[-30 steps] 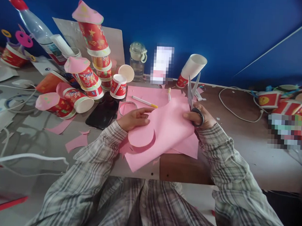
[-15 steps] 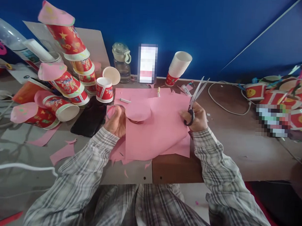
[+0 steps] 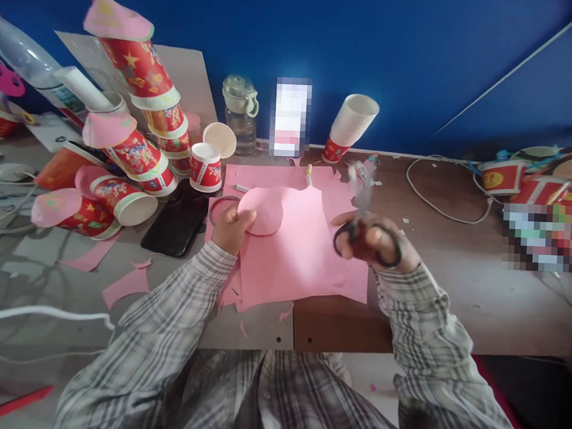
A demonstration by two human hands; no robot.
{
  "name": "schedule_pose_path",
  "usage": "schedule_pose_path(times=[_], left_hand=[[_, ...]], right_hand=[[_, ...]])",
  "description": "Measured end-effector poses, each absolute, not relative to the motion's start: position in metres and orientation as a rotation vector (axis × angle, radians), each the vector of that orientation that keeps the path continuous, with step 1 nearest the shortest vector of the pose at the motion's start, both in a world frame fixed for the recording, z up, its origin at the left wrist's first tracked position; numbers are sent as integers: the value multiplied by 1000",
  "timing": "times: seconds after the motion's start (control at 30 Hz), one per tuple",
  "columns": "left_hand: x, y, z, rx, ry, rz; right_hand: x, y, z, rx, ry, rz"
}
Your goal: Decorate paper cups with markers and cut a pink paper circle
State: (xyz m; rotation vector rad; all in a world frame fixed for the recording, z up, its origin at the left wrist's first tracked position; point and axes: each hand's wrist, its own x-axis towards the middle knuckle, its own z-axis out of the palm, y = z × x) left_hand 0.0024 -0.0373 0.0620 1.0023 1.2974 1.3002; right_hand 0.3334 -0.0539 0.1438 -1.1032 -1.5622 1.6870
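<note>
Sleeves: plaid shirt arms come in from bottom of view, both reach fwd over table edge.
Table (image 3: 453, 298): brown/grey top, small pink scraps near front edge.
Left hand (image 3: 231, 228): closed on left edge of pink paper sheet (image 3: 298, 259), thumb on the round flap (image 3: 262, 208) cut at the sheet's top-left.
Pink sheet: lies on other pink sheets in centre of table, between the 2 hands; right edge near right hand.
Right hand (image 3: 373, 240): fingers thru black handles of scissors (image 3: 362, 205), clenched on them; blades point up and away, blurred, so cannot tell if blades are apart or together.
Phone (image 3: 176, 225): black, flat, just left of left hand.
Ring (image 3: 220, 205): thin round hoop, partly behind left hand.
Marker (image 3: 309, 174): on far pink sheet.
Cups, left (image 3: 127, 150): red printed paper cups w/ pink paper caps, stacked and lying.
Single cup (image 3: 206, 167): upright, beside the pile.
White cup stack (image 3: 351, 125): tilted, at far edge.
Bottle (image 3: 242, 111): clear, by blue wall.
Cable (image 3: 433, 195): white, far right.
</note>
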Motion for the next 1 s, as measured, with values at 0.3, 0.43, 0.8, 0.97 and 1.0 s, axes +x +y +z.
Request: schedule_pose_path(times=[0.3,0.43,0.8,0.97,1.0], left_hand=[[4,-37,61,1008,1260,1385],[5,-37,59,1014,1231,1422],[3,-46,71,1389,1329,1323],[8,-49,72,1457,1255,1304],[9,-49,72,1461,1241,1298]], right_hand=[[304,-47,115,-902,-1845,2079],[301,-46,116,-949,-1875,2086],[286,-48,119,-1080,-1816,2026],[280,-50,118,-1110,-1749,1976],[278,-50,117,-1113,-1730,1967]])
